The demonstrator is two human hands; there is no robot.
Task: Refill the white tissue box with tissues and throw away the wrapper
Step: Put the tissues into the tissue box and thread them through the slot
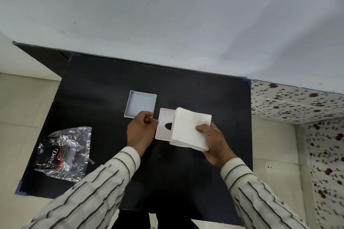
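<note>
On the black table (111,83), a white tissue box part with an oval slot (164,119) lies open side up at the middle. My left hand (142,132) grips its left edge. My right hand (216,143) holds a stack of white tissues (191,128) that partly overlaps the right side of that part. The other white box half (140,104), a shallow empty tray, lies just behind my left hand. The crumpled clear plastic wrapper (63,152) with dark print rests at the table's left front.
A pale wall runs along the table's far edge. Light floor tiles show to the left, and a floral-patterned surface (297,102) stands to the right. My striped sleeves cross the table's near part.
</note>
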